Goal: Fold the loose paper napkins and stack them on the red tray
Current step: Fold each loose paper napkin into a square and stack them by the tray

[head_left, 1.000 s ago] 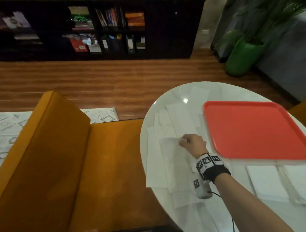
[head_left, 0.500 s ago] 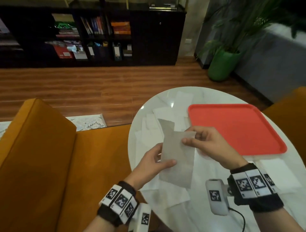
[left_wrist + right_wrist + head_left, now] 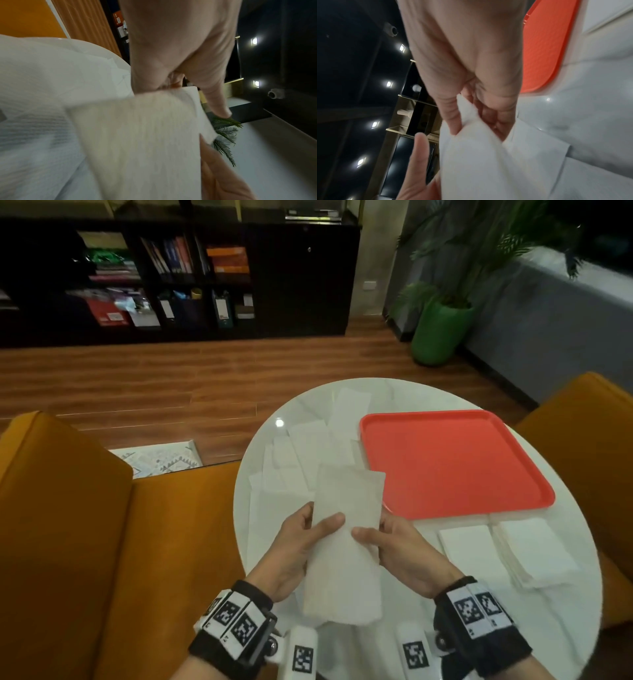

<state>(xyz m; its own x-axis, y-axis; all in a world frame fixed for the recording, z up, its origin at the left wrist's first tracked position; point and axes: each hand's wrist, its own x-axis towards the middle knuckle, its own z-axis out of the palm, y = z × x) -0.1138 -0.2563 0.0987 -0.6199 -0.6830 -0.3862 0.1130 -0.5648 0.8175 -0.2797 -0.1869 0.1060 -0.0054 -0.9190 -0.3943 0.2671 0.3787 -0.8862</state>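
Both hands had come together on one napkin [image 3: 346, 529], lifted clear of the counter [image 3: 565, 621]; half a second earlier it hung skewed from a looser hold. Left hand [image 3: 294, 549] and right hand [image 3: 400, 556] each had a grip on a long edge, thumb on top, fingers curled behind. The sheet now stood squared and long, near the red tray [image 3: 452, 460], which held nothing. Loose napkins [image 3: 291, 460] lay on the counter beyond. Judged: the fold was about to begin; stacking not yet started.
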